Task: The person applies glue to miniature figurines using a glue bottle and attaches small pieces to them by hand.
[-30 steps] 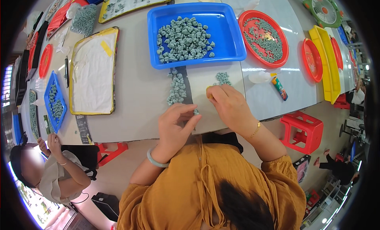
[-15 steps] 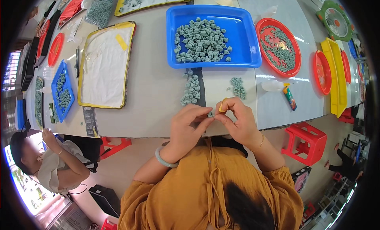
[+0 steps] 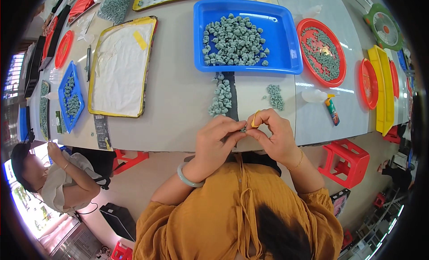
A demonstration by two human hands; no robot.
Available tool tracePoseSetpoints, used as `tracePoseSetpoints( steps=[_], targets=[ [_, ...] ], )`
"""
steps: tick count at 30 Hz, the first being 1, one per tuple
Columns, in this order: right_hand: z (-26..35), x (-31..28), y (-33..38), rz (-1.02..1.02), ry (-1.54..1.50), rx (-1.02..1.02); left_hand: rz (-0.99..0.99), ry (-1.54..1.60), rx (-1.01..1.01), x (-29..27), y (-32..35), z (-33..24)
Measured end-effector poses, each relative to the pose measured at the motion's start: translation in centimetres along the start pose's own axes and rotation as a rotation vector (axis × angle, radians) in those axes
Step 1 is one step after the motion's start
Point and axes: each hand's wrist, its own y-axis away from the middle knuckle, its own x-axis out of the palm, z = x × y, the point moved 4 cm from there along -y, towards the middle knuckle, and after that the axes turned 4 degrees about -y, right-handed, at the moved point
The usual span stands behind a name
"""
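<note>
Over the table's near edge my two hands meet, fingertip to fingertip. My left hand (image 3: 216,137) is closed, pinching a small grey-green piece (image 3: 243,130) between thumb and index finger. The fingertips of my right hand (image 3: 278,135) close on the same piece from the other side, and a yellow wrap (image 3: 255,119) circles one of its fingers. Most of the piece is hidden by the fingers. Just beyond lie a heap of grey-green lumps (image 3: 221,98) and, to its right, a pile of smaller green pieces (image 3: 275,97).
A blue tray (image 3: 292,59) of lumps stands ahead, with a round red tray (image 3: 342,67) beside it. A white bottle (image 3: 313,96) and a glue bottle (image 3: 332,111) lie at right. Left is a paper-lined tray (image 3: 118,72); a co-worker (image 3: 67,177) sits farther left. A red stool (image 3: 345,161) stands right.
The view has shifted slightly, so the table things appear a little higher and farther right. Both hands keep their pinch, with only slight finger movement around the small piece.
</note>
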Motion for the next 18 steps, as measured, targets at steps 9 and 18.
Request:
tracePoseSetpoints(
  steps=[9, 18],
  targets=[
    [-0.2, -0.2, 0.2, -0.017, 0.004, -0.010, 0.013, -0.022, 0.000, 0.1, -0.1, -0.3],
    [-1.2, 0.1, 0.1, -0.073, -0.313, 0.170, -0.015, -0.041, 0.100, 0.2, 0.0, -0.4]
  ],
)
